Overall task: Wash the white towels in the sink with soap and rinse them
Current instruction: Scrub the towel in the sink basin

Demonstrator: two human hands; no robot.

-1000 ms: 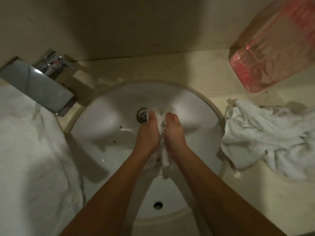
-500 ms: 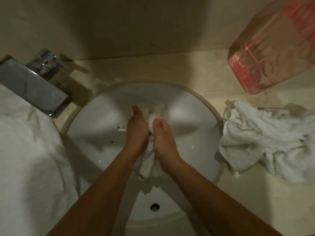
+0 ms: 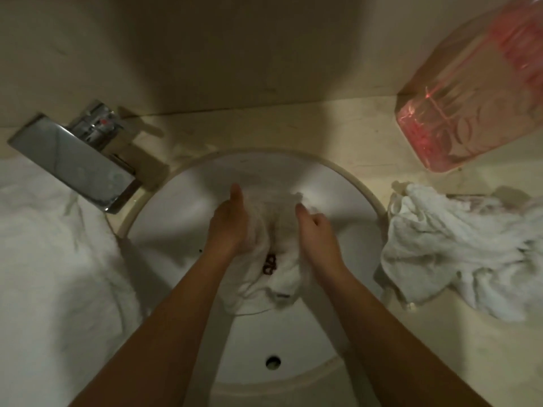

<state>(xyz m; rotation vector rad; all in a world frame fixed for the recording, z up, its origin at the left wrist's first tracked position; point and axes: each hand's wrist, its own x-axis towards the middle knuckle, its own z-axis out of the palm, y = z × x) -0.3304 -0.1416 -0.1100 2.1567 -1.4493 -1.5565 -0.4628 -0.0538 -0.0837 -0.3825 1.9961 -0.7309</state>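
White towel (image 3: 264, 254) in the sink (image 3: 182, 218), bunched up w/ a dark reddish mark near its middle and a small label at the lower edge. It's gripped from both sides, left hand (image 3: 227, 227) and right hand (image 3: 318, 236), centre of frame. Sink is a round white basin set in a beige worktop (image 3: 352, 133), overflow hole at the lower centre. Second white towel (image 3: 458, 248), crumpled in a heap on the worktop at right of frame, one corner hanging over the sink rim. Third white towel (image 3: 53, 274), big, spread across the left of frame beside the basin. Soap not identifiable.
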